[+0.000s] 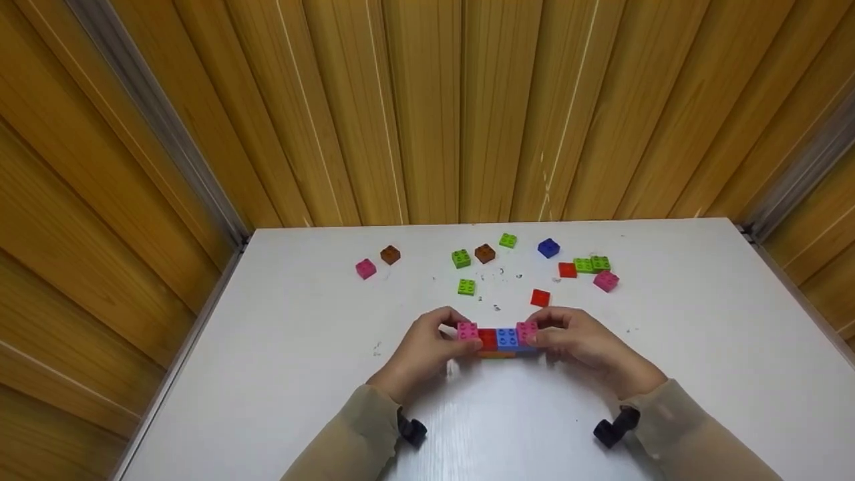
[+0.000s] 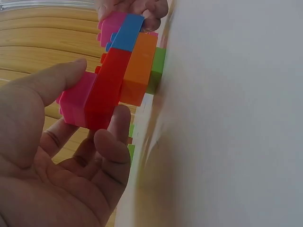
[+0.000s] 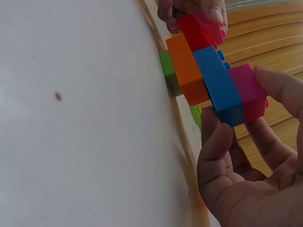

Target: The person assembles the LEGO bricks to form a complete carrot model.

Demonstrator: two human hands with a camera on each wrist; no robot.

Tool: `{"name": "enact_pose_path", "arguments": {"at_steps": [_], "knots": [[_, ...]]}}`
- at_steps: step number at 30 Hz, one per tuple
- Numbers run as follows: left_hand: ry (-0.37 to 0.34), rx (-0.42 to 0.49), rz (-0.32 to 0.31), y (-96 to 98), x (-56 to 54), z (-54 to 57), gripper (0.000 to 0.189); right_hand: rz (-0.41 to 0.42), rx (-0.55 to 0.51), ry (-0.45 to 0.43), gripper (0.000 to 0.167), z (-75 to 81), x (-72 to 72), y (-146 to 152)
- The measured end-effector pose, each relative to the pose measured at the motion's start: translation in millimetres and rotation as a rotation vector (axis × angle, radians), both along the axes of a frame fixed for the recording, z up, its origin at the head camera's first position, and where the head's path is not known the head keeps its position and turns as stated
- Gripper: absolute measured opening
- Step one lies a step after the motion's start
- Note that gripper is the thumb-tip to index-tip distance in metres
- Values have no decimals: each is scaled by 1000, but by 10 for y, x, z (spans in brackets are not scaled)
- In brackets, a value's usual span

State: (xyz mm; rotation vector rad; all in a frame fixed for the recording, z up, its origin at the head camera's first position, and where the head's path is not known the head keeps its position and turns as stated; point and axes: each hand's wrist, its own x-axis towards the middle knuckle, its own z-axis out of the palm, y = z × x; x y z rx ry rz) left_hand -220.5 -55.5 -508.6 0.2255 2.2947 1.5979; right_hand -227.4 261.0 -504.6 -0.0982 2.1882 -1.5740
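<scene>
A stepped stack of toy building bricks stands upright on the white table, between the two hands. At its bottom is a green brick [image 2: 156,71], with an orange brick [image 2: 140,68] above it. Side by side over the orange one sit a red brick [image 2: 108,87] and a blue brick [image 3: 218,82], both jutting outward. A left pink brick [image 1: 467,330] and a right pink brick [image 1: 526,331] top the outer ends. My left hand [image 1: 427,342] grips the red end, thumb against the left pink brick. The right hand [image 1: 591,342] holds the blue end likewise, thumb on the right pink brick.
Loose bricks lie scattered behind the hands: a red tile [image 1: 540,298], a green brick [image 1: 466,287], a brown brick [image 1: 485,253], a dark blue brick [image 1: 548,248] and several others. A ribbed wood-look wall [image 1: 427,113] rises along the table's far edge.
</scene>
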Motion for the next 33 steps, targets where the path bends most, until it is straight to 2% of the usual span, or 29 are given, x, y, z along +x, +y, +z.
{"name": "enact_pose_path", "arguments": {"at_steps": [3,6,10,14,18,21,25,29,33], "knots": [[-1,-39,-1,-42,-17,13,48,-10,6,-12,39,-4,5,-3],[-20,-43,37,-140,-83,54,66,-13,0,-8,38,1,-9,-8],[-47,-31,175,-370,-254,96,80,-17,-21,-9,39,9,-14,25],[-38,-2,343,-706,-482,90,73,-30,-37,-30,39,13,-13,27],[6,-56,452,-1024,-701,71,66,-24,-47,-23,37,0,-25,-4],[15,-161,478,-1170,-861,34,66,-4,-52,-2,37,-14,-27,8],[3,-246,489,-1271,-1022,-24,66,-6,-42,0,39,-19,-15,24],[22,-276,504,-1292,-1137,-71,62,-24,-25,-10,40,-18,-5,23],[38,-280,509,-1259,-1206,-78,60,-25,-33,-14,40,-7,-19,5]]}}
